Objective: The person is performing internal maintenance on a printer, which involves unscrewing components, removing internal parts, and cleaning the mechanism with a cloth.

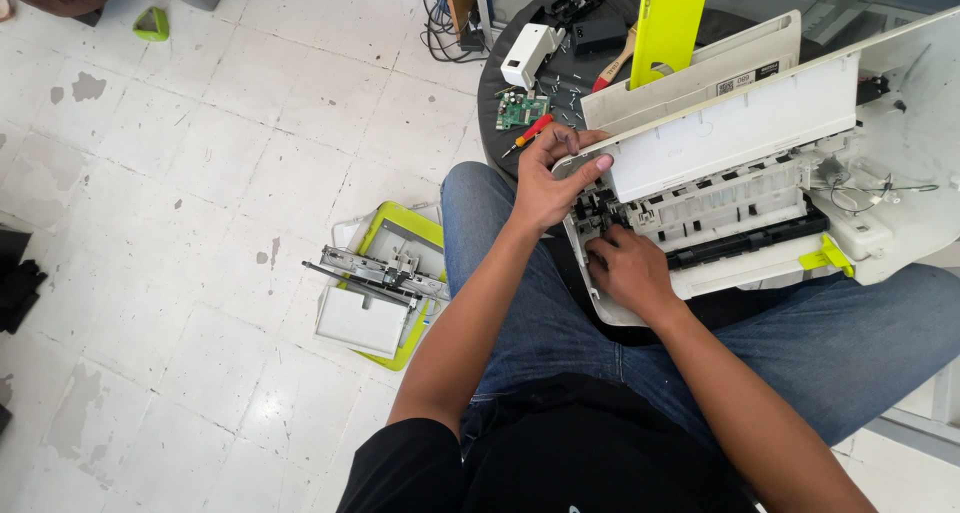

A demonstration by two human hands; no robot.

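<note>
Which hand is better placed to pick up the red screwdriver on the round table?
Left, probably. The left hand grips the printer corner right beside the red screwdriver. The right hand is lower, its fingers inside the printer's mechanism, farther from the tool.

Printer (pixel 740 143) on lap; circuit board (pixel 522 110) behind.

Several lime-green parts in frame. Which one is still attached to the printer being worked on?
The small lime-green tab at the front right edge of the opened printer. The green-rimmed tray lies on the floor, the tall green panel stands behind, and a small green piece sits far left.
</note>
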